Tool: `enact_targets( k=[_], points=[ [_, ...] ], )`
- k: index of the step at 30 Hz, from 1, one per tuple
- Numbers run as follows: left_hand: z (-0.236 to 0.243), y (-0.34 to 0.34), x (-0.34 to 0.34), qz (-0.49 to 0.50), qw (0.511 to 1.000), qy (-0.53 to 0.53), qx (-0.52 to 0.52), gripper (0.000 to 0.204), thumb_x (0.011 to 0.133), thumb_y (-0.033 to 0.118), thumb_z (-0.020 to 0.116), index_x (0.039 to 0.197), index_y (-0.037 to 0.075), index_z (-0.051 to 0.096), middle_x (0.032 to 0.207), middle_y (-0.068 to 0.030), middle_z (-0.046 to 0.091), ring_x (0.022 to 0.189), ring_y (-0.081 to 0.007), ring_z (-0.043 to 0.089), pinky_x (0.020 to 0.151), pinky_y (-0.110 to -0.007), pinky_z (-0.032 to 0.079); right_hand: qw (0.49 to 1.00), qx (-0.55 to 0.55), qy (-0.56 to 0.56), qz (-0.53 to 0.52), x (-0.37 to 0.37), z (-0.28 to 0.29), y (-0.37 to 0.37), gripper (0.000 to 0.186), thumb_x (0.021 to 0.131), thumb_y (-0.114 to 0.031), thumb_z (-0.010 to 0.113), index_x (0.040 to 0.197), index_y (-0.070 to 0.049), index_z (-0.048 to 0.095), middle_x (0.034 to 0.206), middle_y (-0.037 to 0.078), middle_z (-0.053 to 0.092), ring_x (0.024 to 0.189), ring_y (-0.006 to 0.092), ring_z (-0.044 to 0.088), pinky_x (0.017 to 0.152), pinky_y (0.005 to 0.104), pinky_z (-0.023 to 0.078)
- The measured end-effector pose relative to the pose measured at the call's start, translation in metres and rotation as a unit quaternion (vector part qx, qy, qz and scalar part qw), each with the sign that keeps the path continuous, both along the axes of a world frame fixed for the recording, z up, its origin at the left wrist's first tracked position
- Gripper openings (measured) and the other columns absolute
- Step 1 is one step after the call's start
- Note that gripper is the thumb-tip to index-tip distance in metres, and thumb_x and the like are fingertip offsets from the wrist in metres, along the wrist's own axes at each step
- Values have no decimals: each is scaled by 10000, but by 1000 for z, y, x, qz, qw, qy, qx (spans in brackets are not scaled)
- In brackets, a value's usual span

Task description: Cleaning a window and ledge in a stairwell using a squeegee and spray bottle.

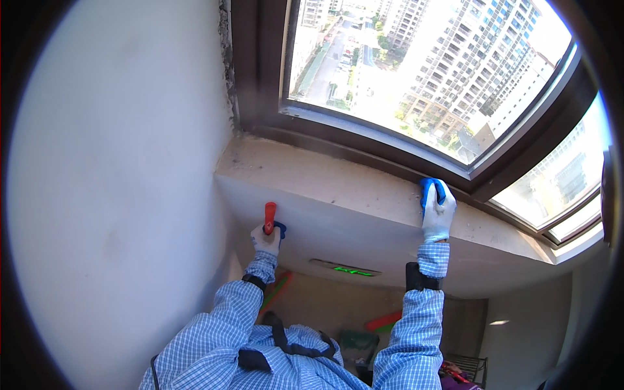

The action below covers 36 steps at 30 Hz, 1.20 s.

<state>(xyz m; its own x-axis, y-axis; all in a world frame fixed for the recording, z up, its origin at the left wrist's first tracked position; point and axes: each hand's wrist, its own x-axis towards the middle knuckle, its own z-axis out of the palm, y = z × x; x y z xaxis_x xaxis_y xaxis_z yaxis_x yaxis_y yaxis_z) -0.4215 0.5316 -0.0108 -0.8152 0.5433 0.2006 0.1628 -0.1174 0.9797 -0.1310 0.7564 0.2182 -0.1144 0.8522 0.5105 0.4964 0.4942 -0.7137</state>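
This is the inside of a multi-storey building, several floors up, seemingly a shared passage or landing, though which one is hard to tell. Beyond the right hand's fingers (426,194), a dark brown window frame (260,84) holds panes looking steeply down on a street (333,55) and tall blocks (465,68) with rows of windows. The pale sill (312,172) under those fingers is specked with grime, and a ragged strip (227,65) along the frame's left edge suggests unfinished work. Left of the left hand's fingers (281,229) rises a plain white wall (117,175). Below and right of them, a green-lit sign (351,270), like an exit marker, sits low under the sill, as in communal buildings.
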Motion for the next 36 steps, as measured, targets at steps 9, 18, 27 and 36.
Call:
enact_targets(
  k=[9, 18, 27, 36],
  points=[
    [-2, -3, -3, -5, 1000, 28, -13, 84, 844, -32, 607, 805, -18, 680, 697, -55, 664, 637, -135, 619, 627, -295, 504, 989, -22, 125, 72, -7, 8, -15, 237, 1008, -154, 548, 1184, -16, 627, 891, 8, 628, 673, 34, 525, 553, 198, 433],
    [3, -5, -2, 0, 999, 5, -42, 75, 843, -35, 618, 808, -22, 683, 705, -55, 674, 638, -140, 627, 628, -297, 510, 998, -10, 50, 39, -7, 7, -13, 228, 967, -109, 573, 1143, 16, 643, 1028, 121, 709, 947, 187, 678, 874, 311, 524],
    [-2, -3, 0, -1, 1000, 1, -16, 87, 846, -55, 609, 810, -25, 683, 687, -48, 651, 613, -125, 603, 599, -279, 491, 998, -6, 40, 42, -7, 9, -13, 236, 964, -106, 578, 1159, 12, 638, 1041, 127, 712, 969, 200, 686, 885, 318, 525],
    [-5, -2, -2, 5, 1000, 19, 5, 104, 838, -63, 592, 812, -19, 683, 691, -56, 659, 617, -136, 615, 603, -293, 498, 999, 10, 17, 37, -7, 11, -14, 231, 946, -107, 595, 1151, -14, 645, 1047, 131, 717, 983, 233, 696, 901, 330, 522]
  ],
)
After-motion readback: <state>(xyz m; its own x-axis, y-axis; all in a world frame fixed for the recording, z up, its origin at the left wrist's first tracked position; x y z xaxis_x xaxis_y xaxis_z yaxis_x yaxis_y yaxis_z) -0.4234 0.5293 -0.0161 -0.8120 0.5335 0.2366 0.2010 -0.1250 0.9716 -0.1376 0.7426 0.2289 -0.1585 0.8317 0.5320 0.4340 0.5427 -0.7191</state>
